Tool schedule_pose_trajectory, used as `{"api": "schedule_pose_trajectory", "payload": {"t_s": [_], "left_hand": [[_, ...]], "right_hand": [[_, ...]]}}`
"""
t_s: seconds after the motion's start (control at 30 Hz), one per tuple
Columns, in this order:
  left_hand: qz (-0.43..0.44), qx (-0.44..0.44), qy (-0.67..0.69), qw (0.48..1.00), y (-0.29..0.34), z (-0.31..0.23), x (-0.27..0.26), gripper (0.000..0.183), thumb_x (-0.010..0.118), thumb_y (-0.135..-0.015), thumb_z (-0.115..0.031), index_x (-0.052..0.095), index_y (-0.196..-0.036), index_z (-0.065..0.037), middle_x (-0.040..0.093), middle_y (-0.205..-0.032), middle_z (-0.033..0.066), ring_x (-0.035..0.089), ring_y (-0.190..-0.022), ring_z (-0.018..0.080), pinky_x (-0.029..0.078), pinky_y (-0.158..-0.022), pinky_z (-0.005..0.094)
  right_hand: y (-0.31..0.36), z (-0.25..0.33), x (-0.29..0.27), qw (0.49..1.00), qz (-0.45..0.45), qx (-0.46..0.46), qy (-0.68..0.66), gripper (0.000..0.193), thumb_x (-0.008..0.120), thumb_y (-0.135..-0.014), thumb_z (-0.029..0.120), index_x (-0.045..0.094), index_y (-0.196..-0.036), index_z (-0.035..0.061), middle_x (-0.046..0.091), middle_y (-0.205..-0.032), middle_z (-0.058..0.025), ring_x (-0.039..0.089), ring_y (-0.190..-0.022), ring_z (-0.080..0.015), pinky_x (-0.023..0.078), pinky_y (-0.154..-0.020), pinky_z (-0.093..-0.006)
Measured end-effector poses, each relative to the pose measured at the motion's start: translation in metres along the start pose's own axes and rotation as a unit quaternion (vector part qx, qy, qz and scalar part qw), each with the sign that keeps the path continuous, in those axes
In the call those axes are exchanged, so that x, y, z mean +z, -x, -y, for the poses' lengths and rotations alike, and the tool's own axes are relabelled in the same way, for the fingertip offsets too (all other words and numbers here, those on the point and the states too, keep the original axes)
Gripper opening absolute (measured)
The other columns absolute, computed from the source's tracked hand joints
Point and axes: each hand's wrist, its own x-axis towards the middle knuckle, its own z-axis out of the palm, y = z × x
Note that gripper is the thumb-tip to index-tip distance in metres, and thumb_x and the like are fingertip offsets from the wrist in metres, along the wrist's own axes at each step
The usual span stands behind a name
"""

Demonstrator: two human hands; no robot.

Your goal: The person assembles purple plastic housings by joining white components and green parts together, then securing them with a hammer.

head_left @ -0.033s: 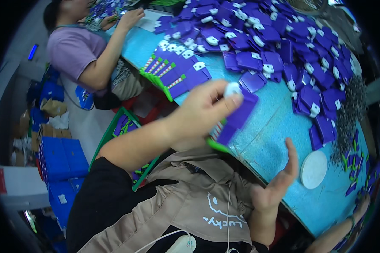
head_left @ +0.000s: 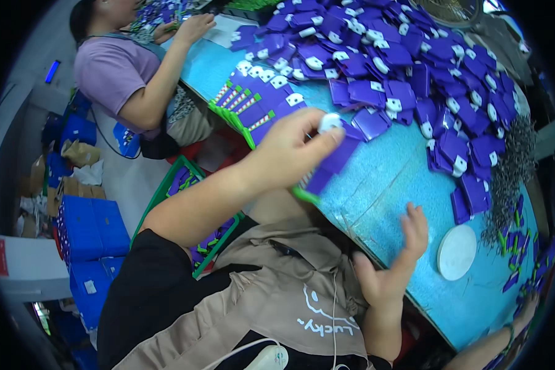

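Note:
My left hand (head_left: 296, 148) pinches the white dotted end of a flat purple plastic piece (head_left: 334, 165), held above the near edge of the table. A red-and-white striped strip and a green end show at its lower side, blurred by motion. My right hand (head_left: 394, 265) is raised at the table's edge with thumb and fingers apart, nothing in it. Left of the held piece, a fanned row of similar purple pieces (head_left: 271, 105) lies overlapping, with white ends, striped strips and green edges. Beyond my hands spreads a large heap of purple pieces with white ends (head_left: 376, 58).
A round white disc (head_left: 457, 252) lies on the blue tabletop (head_left: 376, 179). To its right are a pile of thin dark metal bits (head_left: 513, 179) and green-purple parts (head_left: 517, 246). A green crate (head_left: 148, 216) stands beside my left arm. Co-workers sit at left (head_left: 120, 80) and lower right (head_left: 499, 345).
My left hand and the held piece have shifted slightly left and toward me. My right hand has moved a little left, its thumb now further from the fingers.

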Motion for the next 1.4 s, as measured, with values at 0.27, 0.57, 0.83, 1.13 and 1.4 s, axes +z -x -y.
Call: {"api": "schedule_pose_trajectory", "payload": {"t_s": [0.27,0.57,0.83,1.13,1.4], "left_hand": [[-0.15,0.132,-0.409,0.891,-0.016,0.034,-0.03,0.032,0.063,-0.073,-0.009,0.054,-0.102,0.001,0.048,-0.113,0.0166,0.045,-0.103,0.0348,0.036,-0.089,0.0417],[-0.171,-0.146,-0.502,0.835,-0.041,0.046,-0.099,0.101,0.071,-0.058,-0.061,0.028,-0.138,-0.017,0.021,-0.141,0.0242,0.022,-0.129,0.0434,0.022,-0.101,0.0563],[-0.126,-0.07,-0.435,0.889,-0.04,0.058,-0.105,0.095,0.065,-0.066,-0.062,0.026,-0.14,-0.016,0.016,-0.141,0.0303,0.019,-0.13,0.0469,0.024,-0.101,0.054],[-0.086,-0.044,-0.444,0.891,-0.038,0.059,-0.117,0.098,0.062,-0.067,-0.064,0.021,-0.141,-0.015,0.015,-0.139,0.0349,0.017,-0.13,0.0475,0.025,-0.099,0.0584],[-0.082,-0.126,-0.41,0.9,-0.048,0.064,-0.128,0.106,0.066,-0.057,-0.069,0.022,-0.141,-0.022,0.009,-0.149,0.0133,0.007,-0.133,0.0457,0.02,-0.098,0.0644]], "right_hand": [[-0.006,0.006,0.005,0.988,0.074,0.012,0.133,0.051,0.067,-0.071,0.025,0.049,-0.114,0.0027,0.045,-0.122,-0.019,0.034,-0.12,-0.0392,0.019,-0.099,-0.0557],[-0.015,0.011,0.019,0.976,0.043,0.029,0.21,0.044,0.063,-0.075,0.027,0.052,-0.11,0.0024,0.046,-0.12,-0.0181,0.035,-0.12,-0.0392,0.017,-0.1,-0.0555],[-0.012,0.01,0.021,0.965,0.078,0.036,0.247,0.039,0.06,-0.077,0.028,0.054,-0.106,0.0029,0.048,-0.118,-0.0172,0.036,-0.119,-0.0389,0.016,-0.101,-0.0561],[-0.01,0.017,0.029,0.947,0.038,0.04,0.316,0.036,0.059,-0.077,0.029,0.055,-0.105,0.0051,0.048,-0.118,-0.0154,0.037,-0.119,-0.0384,0.016,-0.1,-0.0549],[-0.091,0.041,0.038,0.981,0.094,-0.06,0.156,0.047,0.067,-0.073,0.023,0.052,-0.112,0.0018,0.043,-0.123,-0.0211,0.038,-0.116,-0.0402,0.03,-0.096,-0.0487]]}}
